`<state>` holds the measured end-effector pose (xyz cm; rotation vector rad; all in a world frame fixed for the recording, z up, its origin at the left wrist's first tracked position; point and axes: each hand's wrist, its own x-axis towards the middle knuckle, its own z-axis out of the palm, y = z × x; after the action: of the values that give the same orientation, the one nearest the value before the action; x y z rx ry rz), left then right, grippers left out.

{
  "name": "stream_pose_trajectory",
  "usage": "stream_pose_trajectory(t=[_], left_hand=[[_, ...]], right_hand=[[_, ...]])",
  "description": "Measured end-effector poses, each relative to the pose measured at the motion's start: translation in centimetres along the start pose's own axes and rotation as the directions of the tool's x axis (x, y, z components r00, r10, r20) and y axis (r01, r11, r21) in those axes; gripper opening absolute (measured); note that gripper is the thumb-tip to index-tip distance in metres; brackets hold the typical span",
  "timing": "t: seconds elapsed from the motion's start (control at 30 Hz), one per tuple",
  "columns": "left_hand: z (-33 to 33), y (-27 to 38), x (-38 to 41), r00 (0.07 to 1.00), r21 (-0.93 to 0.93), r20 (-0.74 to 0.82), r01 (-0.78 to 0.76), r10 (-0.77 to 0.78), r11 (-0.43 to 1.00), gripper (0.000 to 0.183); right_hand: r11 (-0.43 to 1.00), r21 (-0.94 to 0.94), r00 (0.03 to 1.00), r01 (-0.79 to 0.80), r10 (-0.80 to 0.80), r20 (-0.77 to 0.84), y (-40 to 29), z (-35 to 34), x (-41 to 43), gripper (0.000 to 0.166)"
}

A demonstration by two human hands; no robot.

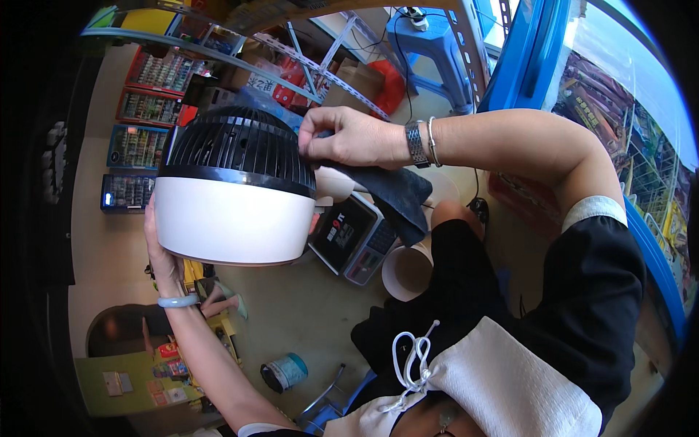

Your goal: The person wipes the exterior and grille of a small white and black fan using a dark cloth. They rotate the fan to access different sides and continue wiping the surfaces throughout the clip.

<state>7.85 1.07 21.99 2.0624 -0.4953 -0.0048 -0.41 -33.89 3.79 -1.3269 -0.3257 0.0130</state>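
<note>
A round fan head with a black slatted grille and a white housing fills the upper left of the view. My left hand, wearing a pale bangle, holds the housing from its left side; part of the hand is hidden behind it. At the grille's right edge my right hand, with a watch at the wrist, pinches a dark cloth. The cloth's loose end hangs down to the right. Part of a white, rounded piece shows behind the fan's right side, under the cloth.
Below the cloth are a digital scale and a white round bin. A blue plastic stool with a power plug stands beyond a metal rack. A blue-framed glass case is at right. A bucket and another person's legs are lower left.
</note>
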Motion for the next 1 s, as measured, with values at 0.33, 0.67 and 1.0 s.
stream_pose_trajectory(t=[0.33,0.67,1.0], left_hand=[[-1.8,-1.1,-0.2,1.000,0.009,0.023,-0.015,0.015,1.000,0.064],[-1.8,-1.2,-1.1,0.999,0.109,-0.036,-0.004,0.008,0.994,0.079],[-1.7,-0.6,-1.1,0.999,0.115,-0.007,-0.038,0.039,0.993,0.078]], right_hand=[[0.998,-0.061,0.999,-0.032,0.032,-0.004,-1.1,1.1,-1.0,0.024],[0.980,0.022,0.975,-0.200,0.201,-0.093,-2.3,-0.5,-0.3,0.027],[0.958,0.120,0.935,-0.261,0.282,-0.214,-1.7,-1.4,0.5,0.018]])
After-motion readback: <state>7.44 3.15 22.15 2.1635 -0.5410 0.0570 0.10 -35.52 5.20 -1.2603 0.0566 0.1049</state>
